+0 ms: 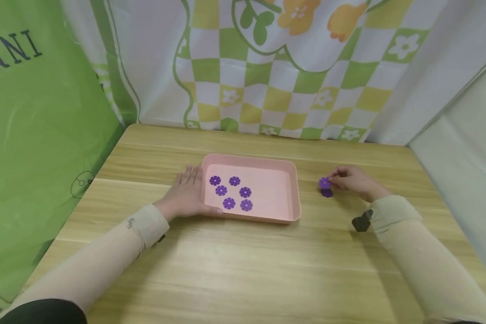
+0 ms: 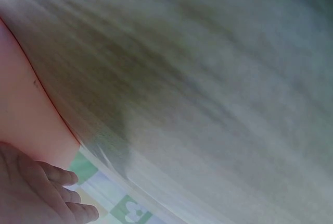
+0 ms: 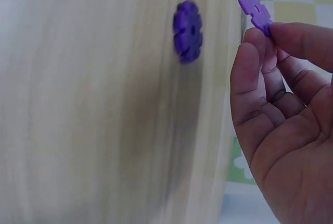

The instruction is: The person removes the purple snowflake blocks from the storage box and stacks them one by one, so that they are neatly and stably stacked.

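Observation:
A shallow pink tray (image 1: 272, 189) holds several purple notched snowflake discs (image 1: 228, 203) lying flat in its left half. My left hand (image 1: 185, 194) rests against the tray's left wall with fingers straight, the thumb along the near rim; its fingers also show in the left wrist view. Right of the tray, my right hand (image 1: 350, 180) pinches a lighter purple snowflake disc (image 3: 253, 9) between thumb and fingertips, above the table. Just below it, a darker purple disc (image 3: 187, 32) lies on the wood; whether it is single or stacked I cannot tell.
The wooden table (image 1: 227, 270) carries the tray. A checked, flowered curtain (image 1: 283, 90) hangs behind its far edge, and a green cloth (image 1: 44, 135) hangs on the left. A small black device (image 1: 362, 222) sits by the right cuff.

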`<act>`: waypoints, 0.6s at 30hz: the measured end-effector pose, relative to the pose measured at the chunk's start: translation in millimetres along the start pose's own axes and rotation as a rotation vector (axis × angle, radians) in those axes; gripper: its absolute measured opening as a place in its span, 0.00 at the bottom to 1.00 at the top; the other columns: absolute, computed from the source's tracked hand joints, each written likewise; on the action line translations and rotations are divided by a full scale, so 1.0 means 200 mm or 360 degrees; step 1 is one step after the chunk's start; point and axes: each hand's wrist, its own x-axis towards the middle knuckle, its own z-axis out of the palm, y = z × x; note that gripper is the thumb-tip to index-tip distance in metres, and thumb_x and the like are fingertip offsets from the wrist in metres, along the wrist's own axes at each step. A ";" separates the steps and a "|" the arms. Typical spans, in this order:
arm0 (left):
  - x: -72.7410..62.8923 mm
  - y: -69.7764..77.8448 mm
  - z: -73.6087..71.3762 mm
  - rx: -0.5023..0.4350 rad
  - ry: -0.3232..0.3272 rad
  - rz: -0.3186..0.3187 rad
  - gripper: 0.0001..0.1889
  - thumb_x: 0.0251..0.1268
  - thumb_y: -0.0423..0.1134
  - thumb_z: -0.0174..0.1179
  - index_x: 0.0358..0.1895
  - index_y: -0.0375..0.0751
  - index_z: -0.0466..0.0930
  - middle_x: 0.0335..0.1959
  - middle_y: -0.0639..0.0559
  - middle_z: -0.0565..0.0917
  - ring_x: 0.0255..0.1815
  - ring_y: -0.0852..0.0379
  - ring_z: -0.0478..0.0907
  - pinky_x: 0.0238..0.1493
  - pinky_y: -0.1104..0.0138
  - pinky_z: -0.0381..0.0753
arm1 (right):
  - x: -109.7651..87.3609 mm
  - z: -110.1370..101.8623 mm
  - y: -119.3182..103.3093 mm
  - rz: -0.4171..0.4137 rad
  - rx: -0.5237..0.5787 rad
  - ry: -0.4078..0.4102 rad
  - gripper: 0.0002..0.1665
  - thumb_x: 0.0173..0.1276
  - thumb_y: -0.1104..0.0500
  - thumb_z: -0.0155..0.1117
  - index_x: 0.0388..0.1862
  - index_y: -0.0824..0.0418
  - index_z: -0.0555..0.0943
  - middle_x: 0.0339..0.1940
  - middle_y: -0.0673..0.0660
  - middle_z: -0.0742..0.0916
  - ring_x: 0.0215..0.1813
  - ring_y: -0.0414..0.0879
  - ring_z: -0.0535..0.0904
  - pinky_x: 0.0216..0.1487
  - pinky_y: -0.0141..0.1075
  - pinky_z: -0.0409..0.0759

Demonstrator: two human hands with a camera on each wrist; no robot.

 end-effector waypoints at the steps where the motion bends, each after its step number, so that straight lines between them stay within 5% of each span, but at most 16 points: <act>1: 0.00 0.00 0.00 0.0000 -0.0001 -0.0002 0.82 0.40 0.87 0.60 0.81 0.25 0.30 0.83 0.29 0.36 0.83 0.34 0.27 0.79 0.45 0.27 | 0.00 0.00 0.01 0.0005 -0.0008 -0.0003 0.16 0.82 0.65 0.53 0.57 0.79 0.74 0.45 0.58 0.84 0.43 0.40 0.79 0.46 0.31 0.82; 7: 0.00 0.00 0.00 0.0010 -0.0009 -0.0006 0.82 0.41 0.88 0.59 0.81 0.25 0.30 0.83 0.29 0.35 0.83 0.34 0.27 0.80 0.45 0.28 | -0.02 0.00 0.06 0.0001 -0.0061 -0.0011 0.16 0.81 0.65 0.55 0.56 0.80 0.75 0.47 0.62 0.84 0.45 0.41 0.79 0.46 0.31 0.82; 18: 0.00 0.00 0.00 0.0019 -0.0006 -0.0004 0.81 0.42 0.87 0.59 0.81 0.25 0.31 0.82 0.28 0.36 0.83 0.33 0.28 0.79 0.44 0.29 | -0.02 0.01 0.11 0.0059 0.0132 -0.0060 0.17 0.82 0.68 0.49 0.58 0.84 0.70 0.47 0.61 0.84 0.43 0.37 0.81 0.48 0.32 0.85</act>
